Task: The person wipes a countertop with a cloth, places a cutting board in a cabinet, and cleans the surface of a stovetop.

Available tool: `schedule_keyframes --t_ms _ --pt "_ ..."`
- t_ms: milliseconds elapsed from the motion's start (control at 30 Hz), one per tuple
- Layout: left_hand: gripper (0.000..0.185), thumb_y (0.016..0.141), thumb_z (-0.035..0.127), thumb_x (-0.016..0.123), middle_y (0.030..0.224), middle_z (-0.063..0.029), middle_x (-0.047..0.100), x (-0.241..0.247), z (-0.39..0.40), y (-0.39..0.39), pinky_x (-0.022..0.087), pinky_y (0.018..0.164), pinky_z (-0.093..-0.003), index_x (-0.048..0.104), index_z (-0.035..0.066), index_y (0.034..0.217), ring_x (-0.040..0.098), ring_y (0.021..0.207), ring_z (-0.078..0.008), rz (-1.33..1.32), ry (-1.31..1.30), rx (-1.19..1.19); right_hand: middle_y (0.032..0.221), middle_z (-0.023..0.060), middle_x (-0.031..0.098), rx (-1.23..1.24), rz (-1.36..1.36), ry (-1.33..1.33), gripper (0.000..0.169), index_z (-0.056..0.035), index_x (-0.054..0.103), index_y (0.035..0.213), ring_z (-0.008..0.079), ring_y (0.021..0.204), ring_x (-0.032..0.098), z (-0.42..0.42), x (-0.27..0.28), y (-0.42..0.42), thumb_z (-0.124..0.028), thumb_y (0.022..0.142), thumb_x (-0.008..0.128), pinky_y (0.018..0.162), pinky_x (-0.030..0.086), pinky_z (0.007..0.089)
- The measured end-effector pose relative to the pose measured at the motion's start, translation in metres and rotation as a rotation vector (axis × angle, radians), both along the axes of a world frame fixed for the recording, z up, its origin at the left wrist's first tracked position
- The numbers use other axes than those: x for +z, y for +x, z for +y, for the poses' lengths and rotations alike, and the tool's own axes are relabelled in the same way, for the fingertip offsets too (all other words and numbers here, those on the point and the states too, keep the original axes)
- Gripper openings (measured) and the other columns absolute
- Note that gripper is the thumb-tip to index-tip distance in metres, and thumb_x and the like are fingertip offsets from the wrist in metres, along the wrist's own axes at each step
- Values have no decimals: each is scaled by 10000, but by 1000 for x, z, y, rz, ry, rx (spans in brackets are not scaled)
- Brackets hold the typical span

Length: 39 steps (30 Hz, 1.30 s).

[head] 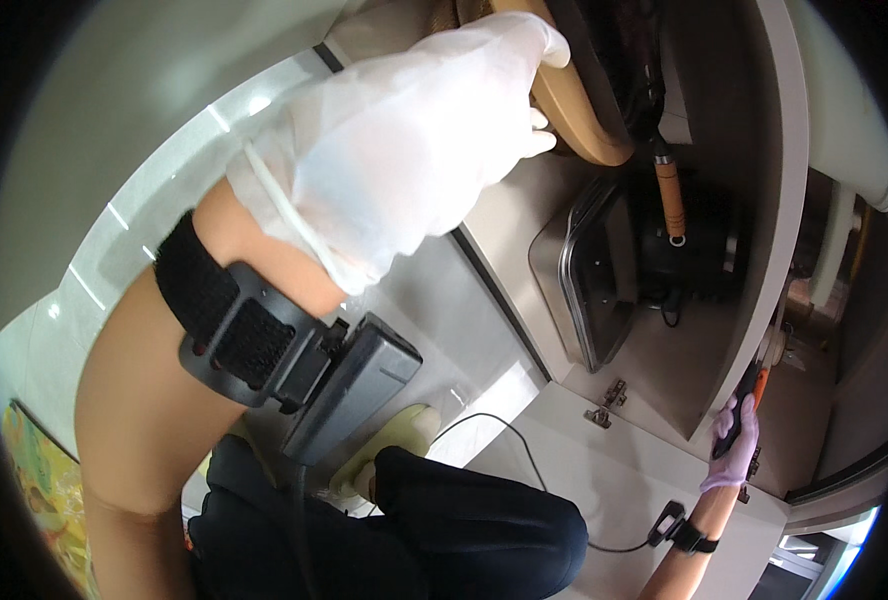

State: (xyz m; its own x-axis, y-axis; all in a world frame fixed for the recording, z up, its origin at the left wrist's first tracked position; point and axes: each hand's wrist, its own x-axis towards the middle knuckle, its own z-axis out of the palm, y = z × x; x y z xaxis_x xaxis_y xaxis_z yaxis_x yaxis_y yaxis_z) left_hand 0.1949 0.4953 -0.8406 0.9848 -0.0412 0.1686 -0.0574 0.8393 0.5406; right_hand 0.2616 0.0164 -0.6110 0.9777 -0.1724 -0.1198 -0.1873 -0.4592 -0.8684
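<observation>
My left hand [429, 127], in a loose white glove, reaches into an open cabinet at the top. Its fingers curl around the edge of a tan round-edged object [575, 112], whose exact kind I cannot tell. Right of that object hangs a dark pan with a wooden handle [669, 199], tipped downward. A rectangular metal tray [575, 285] stands on its side below. At the far right my right hand [735, 442], in a thin pale purple glove, grips a black and orange tool handle [750, 405] beside the cabinet divider. The tool's head is too unclear to name.
The cabinet divider [770, 247] runs between two compartments. White pipes [853, 112] fill the right one. An opened door [534, 435] with a metal hinge [607, 405] stands below. A black cable [508, 424] loops near my knee [489, 525].
</observation>
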Motion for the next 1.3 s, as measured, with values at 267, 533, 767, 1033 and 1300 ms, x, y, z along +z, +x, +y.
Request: schedule_keyframes --t_ms 267,533,767,1033,1300 --pt "589 950 194 481 1433 -222 324 -48 -22 71 299 1138 -416 234 -34 1433 329 1360 -340 18 -249 -84 879 26 520 -126 15 107 460 45 446 1282 29 562 415 30 -15 -54 -282 976 553 481 363 162" --pt "698 914 216 553 1495 -222 240 -76 -45 116 285 1147 -436 192 -69 1439 275 1392 -343 1 -379 -128 860 29 529 -272 -142 138 426 24 455 1270 47 562 443 63 -69 -121 -262 971 557 475 364 177" --pt "699 893 242 573 1517 -234 210 -22 -71 94 225 1147 -498 237 -32 1441 201 1422 -360 507 -88 -263 803 31 536 -320 -205 -241 497 -8 445 1276 58 576 467 62 -106 -205 -325 935 616 507 366 189" --pt "649 930 288 489 1547 -216 163 -18 -101 90 174 1145 -535 243 -1 1457 155 1435 -368 769 -118 -514 885 43 557 -258 -81 -335 510 -26 421 1316 70 640 481 54 -123 -242 -296 932 622 568 394 208" --pt "684 928 338 497 1553 -201 170 -22 -110 84 174 1140 -539 239 3 1466 146 1440 -364 764 -44 -656 860 71 582 -89 30 -709 346 10 555 1164 109 776 547 65 -128 -232 -210 908 628 718 473 261"
